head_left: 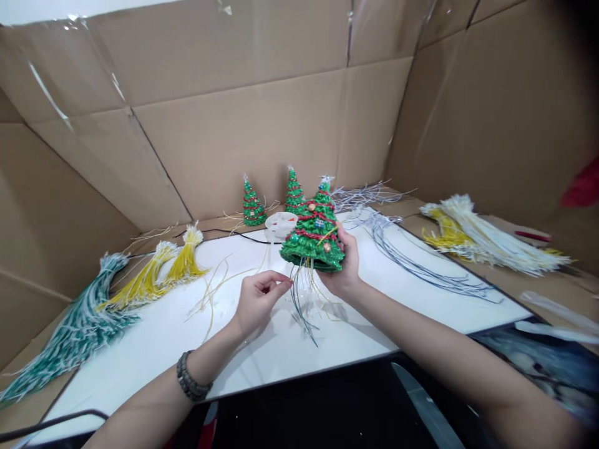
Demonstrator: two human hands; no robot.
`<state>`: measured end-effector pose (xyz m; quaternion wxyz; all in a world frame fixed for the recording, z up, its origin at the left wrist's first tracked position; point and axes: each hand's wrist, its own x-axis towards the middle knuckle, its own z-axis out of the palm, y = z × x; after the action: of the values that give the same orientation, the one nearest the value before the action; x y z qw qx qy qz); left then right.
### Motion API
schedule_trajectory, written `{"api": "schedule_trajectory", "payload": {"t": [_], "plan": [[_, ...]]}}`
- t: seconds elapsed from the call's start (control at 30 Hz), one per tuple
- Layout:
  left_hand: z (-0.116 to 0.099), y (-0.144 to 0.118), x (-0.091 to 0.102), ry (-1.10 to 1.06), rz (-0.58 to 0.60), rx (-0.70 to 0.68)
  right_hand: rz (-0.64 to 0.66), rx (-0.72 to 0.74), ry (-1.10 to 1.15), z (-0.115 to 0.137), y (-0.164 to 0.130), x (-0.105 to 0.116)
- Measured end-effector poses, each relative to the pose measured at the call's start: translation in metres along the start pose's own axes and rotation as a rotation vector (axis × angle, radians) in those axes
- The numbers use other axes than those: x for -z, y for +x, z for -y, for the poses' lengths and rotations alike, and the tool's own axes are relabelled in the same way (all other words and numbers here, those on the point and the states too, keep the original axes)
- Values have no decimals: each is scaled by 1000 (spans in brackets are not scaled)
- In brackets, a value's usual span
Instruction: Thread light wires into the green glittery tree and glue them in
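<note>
A small green Christmas tree (319,234) with red garland, baubles and a pale star on top is held up over the white board, tilted slightly. My right hand (344,265) grips it at the lower right side. Dark green, yellow and white wires (299,299) hang out of its open base. Just below and left of the base, my left hand (264,293) has thumb and index finger pinched together beside the dark wires. The pinch seems to be on a wire, though the thin strand at the fingertips is hard to make out.
Two similar trees (253,202) stand behind, near a white round dish (281,223). Green-and-white wire bundles (88,318) and yellow ones (145,280) lie left. Grey wires (412,262) and white-yellow bundles (491,237) lie right. Cardboard walls (253,131) enclose the white board (163,349).
</note>
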<state>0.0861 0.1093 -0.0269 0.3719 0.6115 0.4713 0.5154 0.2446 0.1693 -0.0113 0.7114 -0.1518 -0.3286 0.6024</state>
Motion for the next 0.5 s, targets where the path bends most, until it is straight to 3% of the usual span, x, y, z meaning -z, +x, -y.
{"api": "schedule_trajectory", "payload": {"t": [0.1, 0.23, 0.3, 0.43, 0.5], "plan": [[6, 5, 12, 269, 2, -175, -55, 34, 59, 7, 6, 1], [16, 13, 27, 762, -48, -559, -51, 119, 19, 13, 11, 3], [16, 15, 30, 863, -99, -679, -35, 180, -9, 13, 13, 5], [2, 6, 21, 683, -166, -724, 24, 243, -71, 8, 11, 7], [-3, -2, 9, 465, -127, -617, 67, 247, -113, 3, 6, 8]]}}
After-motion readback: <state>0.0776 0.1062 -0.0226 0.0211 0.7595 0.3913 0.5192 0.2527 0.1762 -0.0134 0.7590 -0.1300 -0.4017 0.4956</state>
